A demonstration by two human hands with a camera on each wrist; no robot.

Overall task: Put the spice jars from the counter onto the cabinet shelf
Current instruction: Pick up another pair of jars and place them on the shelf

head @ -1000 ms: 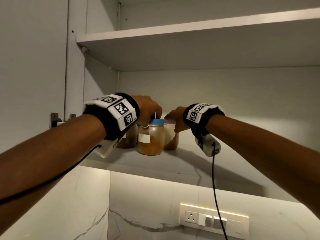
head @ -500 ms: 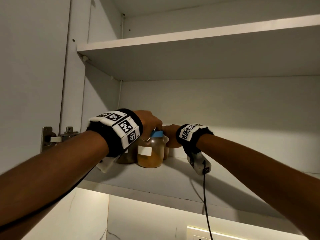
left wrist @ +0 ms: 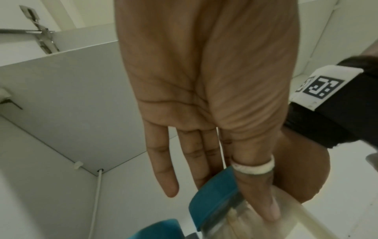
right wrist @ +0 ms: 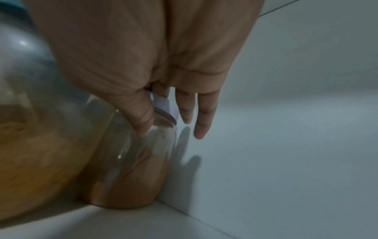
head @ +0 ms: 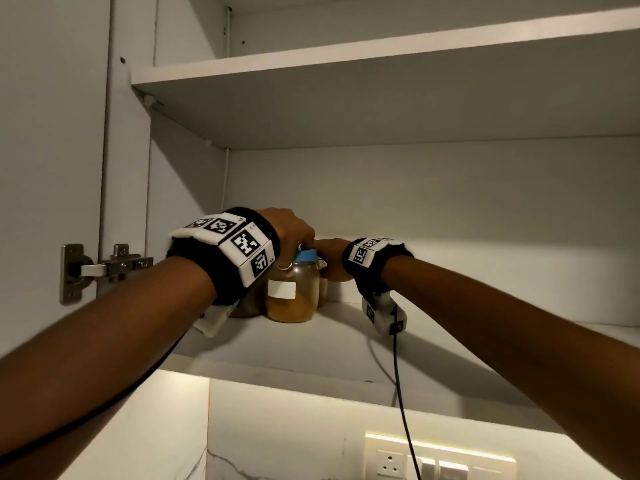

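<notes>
Three spice jars stand together at the left of the lower cabinet shelf [head: 346, 344]. My left hand [head: 294, 233] grips from above the blue lid of the front jar [head: 294, 296], which holds yellow-brown powder and has a white label. In the left wrist view the ringed thumb lies on that jar's glass [left wrist: 235, 223] and the fingers reach past the lid. My right hand [head: 330, 258] holds the white-lidded jar [right wrist: 135, 169] by its neck, close to the back wall. A darker jar [head: 247, 303] stands further left, half hidden by my wrist.
An upper shelf [head: 381, 53] juts out overhead. The open door's hinge [head: 104, 268] is at the left. A black cable [head: 401, 410] hangs from my right wrist over the shelf edge, above a lit switch plate [head: 440, 462]. The shelf runs bare to the right.
My right hand has pushed the white-lidded jar deeper, behind the blue-lidded one, toward the back wall. The left hand stays on the blue lid. The head view has tilted upward.
</notes>
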